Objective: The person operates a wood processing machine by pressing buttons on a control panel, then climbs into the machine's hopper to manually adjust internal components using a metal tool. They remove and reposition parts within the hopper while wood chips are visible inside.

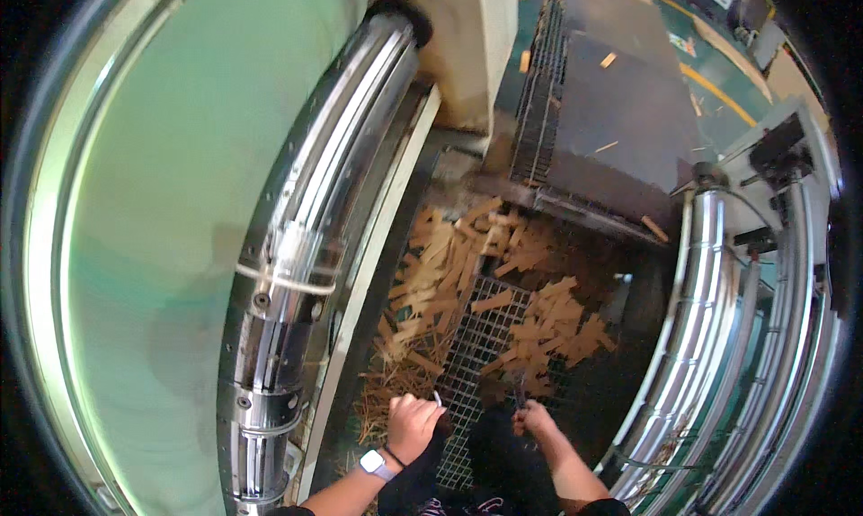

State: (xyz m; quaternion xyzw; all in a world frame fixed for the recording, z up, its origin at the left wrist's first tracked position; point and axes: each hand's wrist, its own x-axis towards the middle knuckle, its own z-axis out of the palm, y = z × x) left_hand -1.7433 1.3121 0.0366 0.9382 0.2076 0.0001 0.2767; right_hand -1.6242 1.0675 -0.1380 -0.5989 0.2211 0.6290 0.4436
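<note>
My left hand [415, 426] is closed, with a small pale, slim piece [439, 397] sticking out past the thumb side; its kind cannot be made out. A watch [373, 462] with a light strap and a dark band sit on that wrist. Off to the right, my right hand [532, 418] is wrapped round a thin dark tool [520, 392] that points away from me; blur hides its kind. Both hands are apart, held in front of my body above a metal floor grating [460, 426]. Neither hand touches the machine rollers.
A long steel shaft with bolted collars [270, 363] runs along the left beside a green cylinder [171, 201]. Brown cardboard strips [548, 327] litter the floor and grating. Chrome rollers [697, 309] stand at right. Ahead lies a grey raised plate [620, 111].
</note>
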